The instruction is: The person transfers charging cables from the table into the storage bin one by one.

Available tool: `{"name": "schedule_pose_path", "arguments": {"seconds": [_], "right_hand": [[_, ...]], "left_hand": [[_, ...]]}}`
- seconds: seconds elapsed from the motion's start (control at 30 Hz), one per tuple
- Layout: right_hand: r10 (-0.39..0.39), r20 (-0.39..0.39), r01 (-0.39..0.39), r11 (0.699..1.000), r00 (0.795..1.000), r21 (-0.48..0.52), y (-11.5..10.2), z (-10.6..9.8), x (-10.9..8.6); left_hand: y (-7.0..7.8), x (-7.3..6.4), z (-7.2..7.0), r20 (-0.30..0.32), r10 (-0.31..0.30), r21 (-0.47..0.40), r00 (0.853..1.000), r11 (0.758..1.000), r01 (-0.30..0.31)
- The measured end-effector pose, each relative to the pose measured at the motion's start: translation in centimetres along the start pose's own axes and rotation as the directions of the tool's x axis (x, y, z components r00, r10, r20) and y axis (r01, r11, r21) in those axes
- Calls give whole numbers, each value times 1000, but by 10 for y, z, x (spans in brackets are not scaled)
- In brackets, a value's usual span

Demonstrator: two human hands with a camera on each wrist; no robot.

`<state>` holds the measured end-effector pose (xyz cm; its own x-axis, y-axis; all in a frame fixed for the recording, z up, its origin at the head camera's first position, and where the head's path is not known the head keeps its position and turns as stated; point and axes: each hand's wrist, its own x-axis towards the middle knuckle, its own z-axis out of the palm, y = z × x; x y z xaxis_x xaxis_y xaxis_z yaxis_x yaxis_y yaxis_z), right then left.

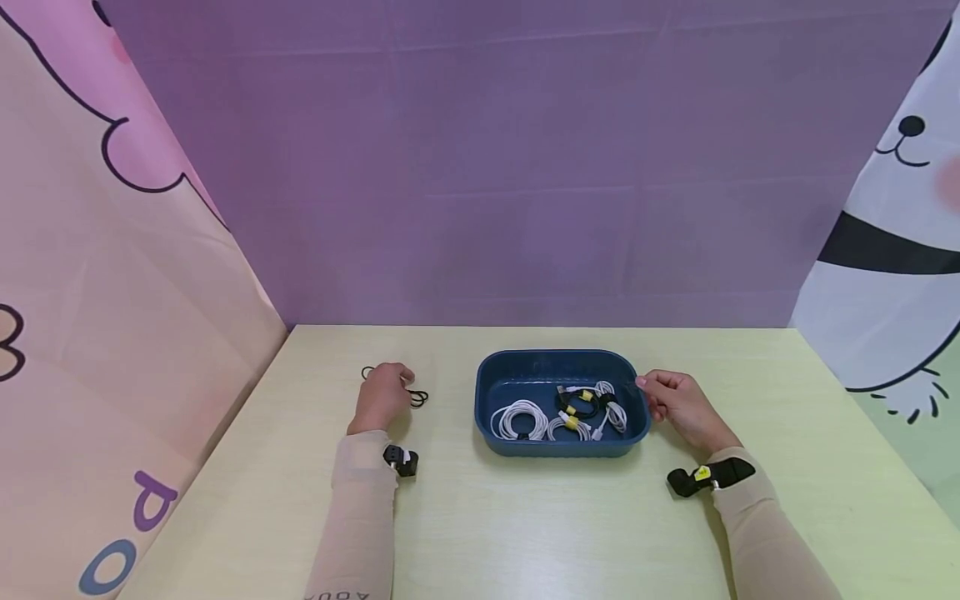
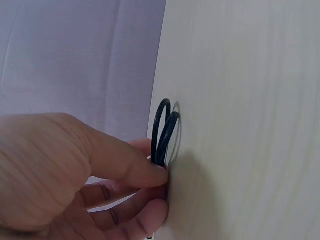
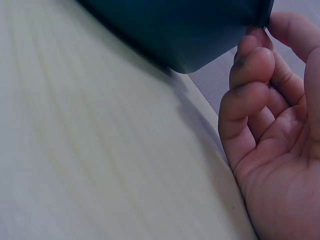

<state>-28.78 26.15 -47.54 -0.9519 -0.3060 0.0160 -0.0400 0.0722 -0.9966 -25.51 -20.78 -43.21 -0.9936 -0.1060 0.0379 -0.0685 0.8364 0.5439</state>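
Note:
On the left of the table, my left hand (image 1: 382, 397) pinches a folded black cable (image 1: 419, 399) between thumb and fingers. In the left wrist view, loops of this black cable (image 2: 171, 131) stick out past the thumb, close over the tabletop; its middle is hidden by the fingers. My right hand (image 1: 688, 410) grips the right rim of a blue plastic bin (image 1: 555, 448), thumb and index finger at the edge. Inside the bin lie a coiled white cable (image 1: 501, 423), a black cable with yellow ties (image 1: 572, 408) and other bundled white cables (image 1: 617, 414).
The pale wooden table (image 1: 540, 525) reaches back to a purple cloth backdrop (image 1: 480, 167). Printed cloths (image 1: 112, 333) hang along both sides. A small black camera (image 1: 401, 460) is strapped to each wrist.

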Motion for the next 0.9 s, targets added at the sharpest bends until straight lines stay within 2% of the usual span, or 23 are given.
{"name": "schedule_pose_path", "arguments": {"seconds": [0.2, 0.4, 0.5, 0.7, 0.9], "right_hand": [[-2, 10, 2, 1000, 1000, 11, -2, 1, -1], [2, 9, -3, 1000, 1000, 12, -2, 0, -1], [2, 8, -2, 1000, 1000, 11, -1, 0, 0], [-2, 7, 2, 1000, 1000, 11, 0, 0, 0], [-13, 10, 12, 1000, 1000, 15, 1, 0, 0]], "left_hand": [[0, 0, 0, 17, -17, 1, 1000, 1000, 17], [-3, 1, 3, -9, -46, 0, 999, 999, 46], [-2, 2, 3, -35, -47, -22, 998, 999, 46], [4, 4, 3, -111, -2, -124, 994, 992, -12], [5, 10, 5, -194, 17, -138, 981, 990, -44]]}}
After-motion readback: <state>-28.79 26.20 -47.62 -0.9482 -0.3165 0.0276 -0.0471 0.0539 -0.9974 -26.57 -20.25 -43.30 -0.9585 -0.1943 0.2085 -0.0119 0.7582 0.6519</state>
